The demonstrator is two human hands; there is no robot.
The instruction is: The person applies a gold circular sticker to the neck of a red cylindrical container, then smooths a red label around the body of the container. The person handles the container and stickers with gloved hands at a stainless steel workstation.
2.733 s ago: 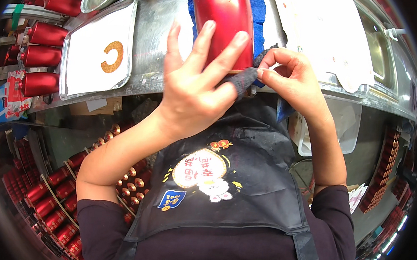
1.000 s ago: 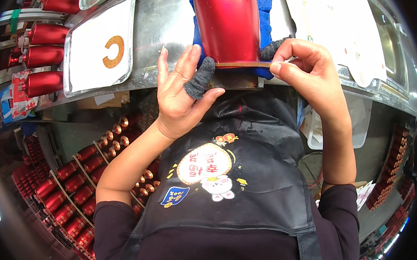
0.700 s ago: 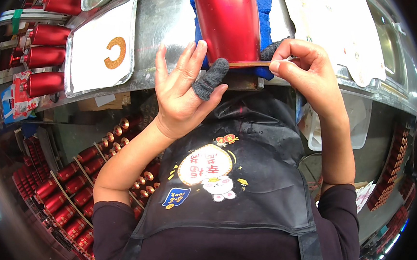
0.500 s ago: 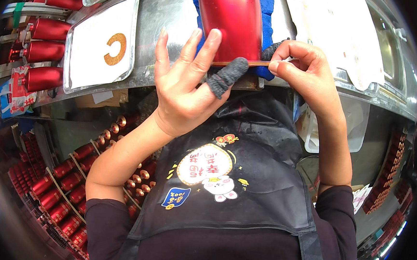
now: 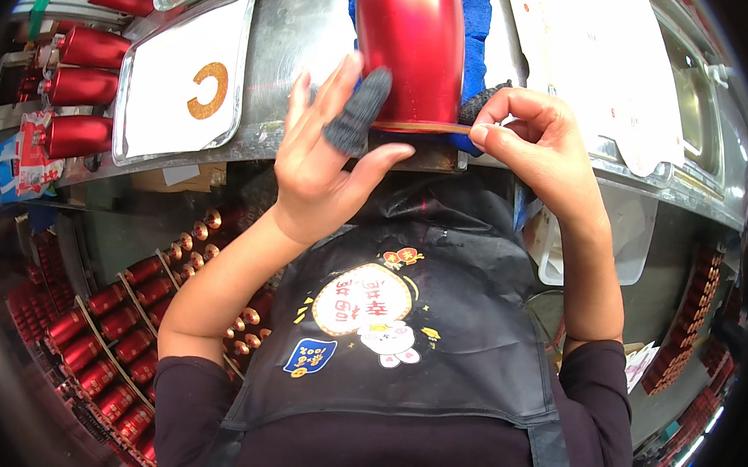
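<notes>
A glossy red bottle (image 5: 408,49) lies on a blue cloth (image 5: 477,32), its base end toward me. Along that end runs a thin gold-brown strip (image 5: 433,127), whose right end is pinched between thumb and forefinger of my right hand (image 5: 543,154). My left hand (image 5: 318,164) is open at the bottle's left side, its fingers spread and pointing away from me. A dark grey finger sleeve (image 5: 359,111) covers its index finger, which lies against or just over the bottle's edge; contact is unclear. Another dark knitted sleeve (image 5: 485,101) shows behind my right hand.
To the left, a metal tray (image 5: 245,68) holds a white sheet with a curved gold-brown strip (image 5: 209,90) on it. Several red bottles (image 5: 83,87) lie beyond it. White sheeting (image 5: 593,75) covers the right side, with a translucent bin (image 5: 625,242) below. Racked red bottles (image 5: 119,337) stand lower left.
My left index finger has come off the strip and swung to the bottle's left side, and the thumb now sticks out. My right hand, still pinching the strip, appears slightly lower and further left.
</notes>
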